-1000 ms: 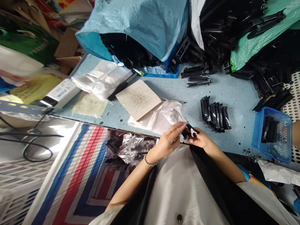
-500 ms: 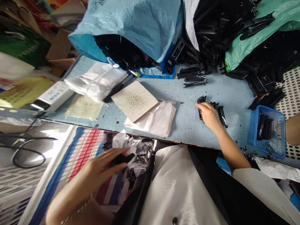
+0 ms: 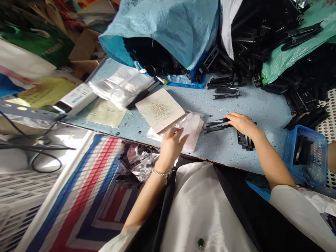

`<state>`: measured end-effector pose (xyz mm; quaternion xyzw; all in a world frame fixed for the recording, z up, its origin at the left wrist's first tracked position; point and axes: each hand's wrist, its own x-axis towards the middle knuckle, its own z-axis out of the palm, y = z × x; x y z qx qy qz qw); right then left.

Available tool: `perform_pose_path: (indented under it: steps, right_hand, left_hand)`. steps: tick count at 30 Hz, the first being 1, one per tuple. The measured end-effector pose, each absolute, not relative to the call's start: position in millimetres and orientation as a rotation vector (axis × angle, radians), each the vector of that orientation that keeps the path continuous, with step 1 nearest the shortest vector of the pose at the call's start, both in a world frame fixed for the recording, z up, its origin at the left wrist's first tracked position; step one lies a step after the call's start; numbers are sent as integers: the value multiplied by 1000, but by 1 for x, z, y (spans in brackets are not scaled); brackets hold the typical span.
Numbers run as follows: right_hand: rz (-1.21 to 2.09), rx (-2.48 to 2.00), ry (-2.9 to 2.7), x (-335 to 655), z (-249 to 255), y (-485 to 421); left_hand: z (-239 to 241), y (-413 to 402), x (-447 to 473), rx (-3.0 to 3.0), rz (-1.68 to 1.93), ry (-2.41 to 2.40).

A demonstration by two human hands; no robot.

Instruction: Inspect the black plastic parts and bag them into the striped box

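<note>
My right hand (image 3: 243, 124) grips a long black plastic clip (image 3: 216, 125) just above the blue speckled table (image 3: 265, 105), beside a row of black clips (image 3: 244, 140). My left hand (image 3: 172, 143) lies with its fingers spread on a stack of clear plastic bags (image 3: 191, 127) at the table's near edge. A beige board (image 3: 160, 110) strewn with tiny metal pieces sits just behind that stack.
Bags spilling black plastic parts (image 3: 252, 38) line the back of the table. A blue basket (image 3: 306, 154) with black parts stands at the right, with another person's arm (image 3: 331, 157) beside it. A striped woven sack (image 3: 86, 203) holding bagged parts (image 3: 140, 161) sits below the left edge.
My left hand came up from the sack, without the bagged part, and landed on the clear bags. My right hand picked a black clip from the row and drew it left.
</note>
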<state>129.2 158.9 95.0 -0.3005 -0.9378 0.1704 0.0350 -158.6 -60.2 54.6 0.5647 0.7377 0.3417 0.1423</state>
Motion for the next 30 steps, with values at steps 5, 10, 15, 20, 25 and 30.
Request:
perform_pose_path:
  steps: [5,10,15,20,25,30]
  right_hand:
    - [1239,-1161,-2297,122,71,133]
    - [1904,-1150,-1573,99,49,102]
    - [2090,-1025,-1294,71,47,87]
    - [2142,-991,-1240,63,50,83]
    - [2218,-953,-1104,63,48,80]
    - [2309,-819,-972,44,52,76]
  left_hand:
    - [31,-14,-148,1638,941,2124]
    - [35,-18,-169,1301,929,2058]
    - [40,-15,-145,1662,780,2221]
    - [41,-9,-157,1368,907,2047]
    - [42,-13,-176,1030,979,1794]
    - [42,-11,-169,1105,933,1896]
